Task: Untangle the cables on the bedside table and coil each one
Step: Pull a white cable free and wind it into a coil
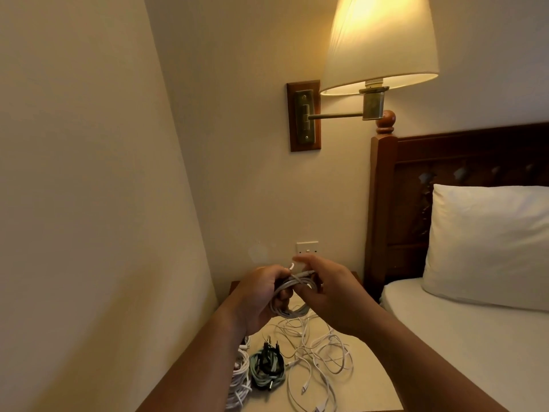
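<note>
Left hand (258, 295), right hand (329, 295) both grip white cable coil (289, 310) above bedside table (368, 388). Loose white tangle (320, 358) mid-surface; green-black coil (267, 370), white bundle (240, 379) near left edge.

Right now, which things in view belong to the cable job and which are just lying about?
Job: left hand and right hand, both holding the white cable bundle; loose white tangle; green-black coil; white coil; bedside table.
Just there: wall lamp; wall socket; headboard; pillow.
</note>
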